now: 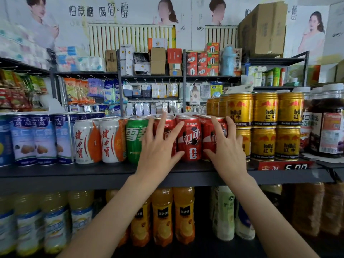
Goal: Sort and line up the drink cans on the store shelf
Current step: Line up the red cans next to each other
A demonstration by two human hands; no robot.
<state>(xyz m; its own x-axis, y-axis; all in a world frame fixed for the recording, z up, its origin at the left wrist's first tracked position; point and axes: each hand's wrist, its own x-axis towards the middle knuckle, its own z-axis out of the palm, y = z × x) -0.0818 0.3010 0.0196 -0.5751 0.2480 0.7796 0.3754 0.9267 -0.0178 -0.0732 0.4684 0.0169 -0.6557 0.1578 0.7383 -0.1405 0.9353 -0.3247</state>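
Three red cola cans stand side by side at the front of the dark shelf [74,171]. The middle red can [189,139] is fully visible between my hands. My left hand [160,146] lies flat with spread fingers against the left red can [168,131]. My right hand [226,144] rests with spread fingers on the right red can [209,138]. Neither hand is closed around a can. A green can [135,140] stands just left of the red ones. More red cans show behind the front row.
Two white-and-orange cans [100,141] and blue-white cans [35,138] fill the shelf's left. Gold cans [264,125] are stacked two high on the right, then dark jars [327,121]. A price tag [284,166] hangs on the shelf edge. Juice bottles [173,215] stand on the shelf below.
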